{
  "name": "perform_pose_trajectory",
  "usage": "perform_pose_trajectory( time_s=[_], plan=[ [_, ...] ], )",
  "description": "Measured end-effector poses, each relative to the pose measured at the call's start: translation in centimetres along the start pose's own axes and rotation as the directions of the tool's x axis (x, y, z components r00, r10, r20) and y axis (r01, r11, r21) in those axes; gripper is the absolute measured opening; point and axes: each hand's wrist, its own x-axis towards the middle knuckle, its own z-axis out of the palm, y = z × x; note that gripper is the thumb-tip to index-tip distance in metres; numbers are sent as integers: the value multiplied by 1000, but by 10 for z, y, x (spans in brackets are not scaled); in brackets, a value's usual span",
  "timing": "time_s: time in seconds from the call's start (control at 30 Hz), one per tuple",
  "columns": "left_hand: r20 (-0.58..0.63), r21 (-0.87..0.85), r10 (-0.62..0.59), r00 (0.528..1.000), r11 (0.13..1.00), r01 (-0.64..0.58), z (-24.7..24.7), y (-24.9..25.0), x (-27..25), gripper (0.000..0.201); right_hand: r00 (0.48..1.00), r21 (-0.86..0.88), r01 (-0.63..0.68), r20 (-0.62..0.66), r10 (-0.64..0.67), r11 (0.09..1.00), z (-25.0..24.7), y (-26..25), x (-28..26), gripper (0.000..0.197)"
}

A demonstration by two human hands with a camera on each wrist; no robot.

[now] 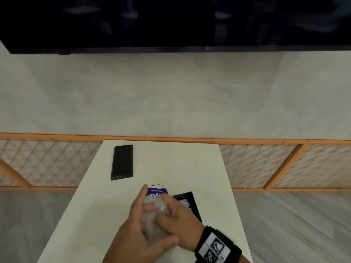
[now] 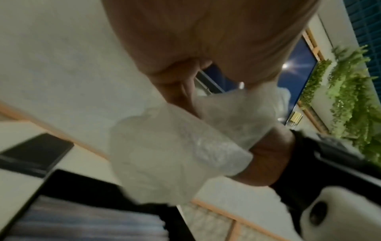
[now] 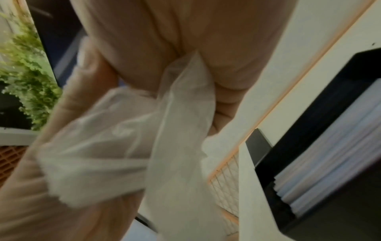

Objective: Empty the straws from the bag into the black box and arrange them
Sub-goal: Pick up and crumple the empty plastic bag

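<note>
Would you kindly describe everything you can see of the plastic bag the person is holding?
The plastic bag is thin, translucent and crumpled, of soft film, with a purple printed label showing at its far end in the head view. It looks empty and bunched up, held above the white table between both hands: the left hand wraps it from one side and the right hand grips it from the other. It sits just left of the black box of straws.
</note>
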Motion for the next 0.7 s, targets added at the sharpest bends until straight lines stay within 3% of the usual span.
perform_pose_trajectory(
  time_s=[0.1,0.17,0.3,0.4,0.43,0.47,0.53,0.6,0.7],
  plan=[
    [-234,175,168,957,976,-129,-7,10,-5,112,997,56,9,-72,-5,998,2,-9,4,44],
    [-302,202,231,925,964,-175,-6,9,-11,99,998,115,28,-65,-21,993,5,-9,5,30],
    [-72,61,214,974,976,-210,10,13,-19,70,997,320,-68,-5,74,945,18,-10,1,16],
    [-38,232,307,951,928,-290,23,14,-33,70,980,483,-184,29,195,856,28,-9,-1,9],
    [-39,298,358,933,896,-331,25,12,-36,71,967,543,-252,115,227,801,30,-11,-2,12],
    [-35,342,406,913,864,-371,26,10,-39,72,949,613,-312,172,263,726,35,-13,-3,29],
    [-62,336,510,858,820,-464,28,5,-40,67,925,639,-376,303,230,671,48,-9,-13,71],
    [-158,315,559,814,810,-494,26,-6,-36,58,905,632,-416,358,229,654,64,-6,-11,80],
    [-265,347,449,853,870,-350,6,-21,-30,67,876,672,-479,404,262,565,81,-4,-8,76]
  ],
)
